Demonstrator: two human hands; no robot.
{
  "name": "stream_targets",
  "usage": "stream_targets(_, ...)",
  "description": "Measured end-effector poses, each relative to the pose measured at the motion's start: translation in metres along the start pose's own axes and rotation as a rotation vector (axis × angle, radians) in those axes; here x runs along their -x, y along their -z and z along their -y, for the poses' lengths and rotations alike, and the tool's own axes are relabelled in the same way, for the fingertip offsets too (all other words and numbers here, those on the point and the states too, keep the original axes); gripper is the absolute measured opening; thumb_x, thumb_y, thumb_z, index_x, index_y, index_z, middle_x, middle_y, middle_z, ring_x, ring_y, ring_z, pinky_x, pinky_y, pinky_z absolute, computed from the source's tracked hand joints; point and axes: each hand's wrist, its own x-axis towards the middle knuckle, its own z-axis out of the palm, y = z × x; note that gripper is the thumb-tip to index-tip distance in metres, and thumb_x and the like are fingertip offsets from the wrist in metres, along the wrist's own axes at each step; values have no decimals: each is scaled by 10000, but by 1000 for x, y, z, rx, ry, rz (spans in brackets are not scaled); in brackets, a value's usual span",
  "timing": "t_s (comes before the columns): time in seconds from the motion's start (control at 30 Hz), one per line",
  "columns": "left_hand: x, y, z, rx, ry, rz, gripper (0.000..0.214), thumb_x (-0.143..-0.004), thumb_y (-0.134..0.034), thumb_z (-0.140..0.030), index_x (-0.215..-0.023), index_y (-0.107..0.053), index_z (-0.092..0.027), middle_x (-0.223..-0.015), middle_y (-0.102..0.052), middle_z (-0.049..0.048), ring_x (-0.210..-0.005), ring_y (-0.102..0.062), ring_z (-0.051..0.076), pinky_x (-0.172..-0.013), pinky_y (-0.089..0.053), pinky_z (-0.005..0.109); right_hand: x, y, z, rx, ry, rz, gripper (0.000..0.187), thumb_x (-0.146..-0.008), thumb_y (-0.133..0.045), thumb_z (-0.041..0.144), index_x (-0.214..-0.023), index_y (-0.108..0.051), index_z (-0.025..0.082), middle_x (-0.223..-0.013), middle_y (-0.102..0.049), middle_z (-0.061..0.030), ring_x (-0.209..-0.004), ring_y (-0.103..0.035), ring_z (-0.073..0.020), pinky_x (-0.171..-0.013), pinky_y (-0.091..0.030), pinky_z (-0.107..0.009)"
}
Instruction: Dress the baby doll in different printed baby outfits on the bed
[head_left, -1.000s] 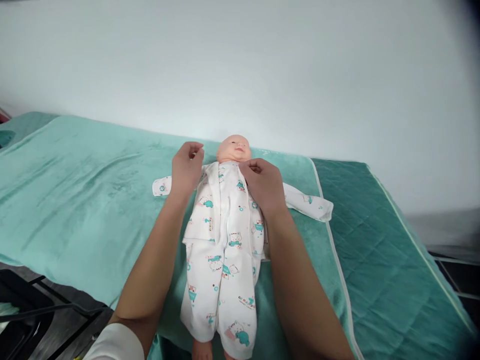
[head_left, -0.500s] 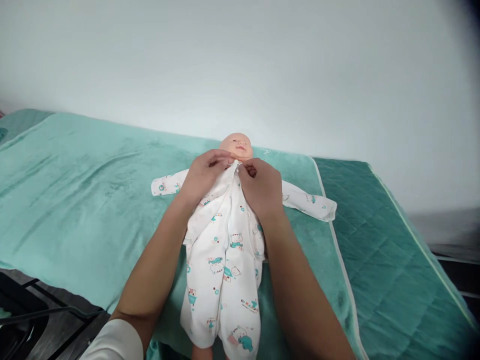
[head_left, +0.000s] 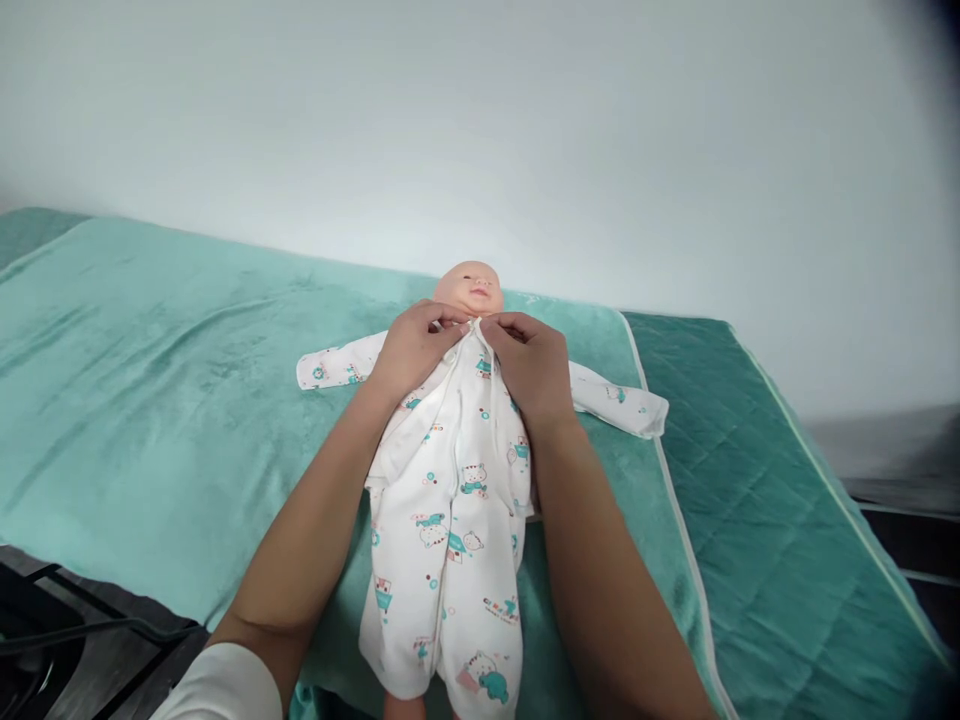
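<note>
A baby doll (head_left: 469, 287) lies on its back, head at the wall side, wearing white baby clothes (head_left: 450, 500) printed with teal animals. Both sleeves stretch out sideways over the blanket. Just below the doll's chin, my left hand (head_left: 421, 345) pinches the neckline of the clothes from the left. My right hand (head_left: 529, 360) pinches the neckline opposite it, the fingertips of both hands close together. Between them the front edges of the garment meet at the collar and part lower down. The doll's neck fastening is mostly covered by my fingers.
A light teal blanket (head_left: 187, 420) lies under the doll, over a darker quilted cover (head_left: 765, 470) at the right. Behind rises a white wall (head_left: 480, 130). Dark metal frame parts and a cable (head_left: 97, 628) show at the lower left, below the blanket's edge.
My right hand has shifted slightly right, and the right front edge of the garment now stands more apart, showing more print at the chest. Both hands stay at the collar.
</note>
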Motion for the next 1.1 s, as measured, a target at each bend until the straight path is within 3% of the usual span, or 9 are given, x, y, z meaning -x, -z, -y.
stream_targets(0.43, -1, -1, 5, 83, 6, -6, 152, -869, -694, -253, -967, -806, -226, -1003, -745, 34, -896, -611, 169, -883, -473, 318, 0, 1, -5, -10, -15, -63, 183, -794, -711, 357, -843, -800, 205, -871, -802, -40, -834, -722, -217, -818, -542, -365)
stream_targets(0.7, 2, -1, 3, 122, 36, -19, 123, -856, -707, -257, -936, -791, -216, -998, -763, 30, -874, -633, 164, -879, -486, 317, 1, 1, -4, -25, -8, -36, 163, -785, -717, 337, -834, -798, 205, -866, -797, -25, -853, -720, -218, -829, -534, -359)
stream_targets(1.1, 2, -2, 0, 106, 91, -46, 85, -850, -723, -261, -884, -740, -185, -1018, -783, 36, -872, -664, 154, -848, -490, 293, -6, 3, -15, -125, -15, 26, 156, -763, -735, 335, -845, -658, 228, -750, -706, 19, -734, -647, -164, -730, -493, -318)
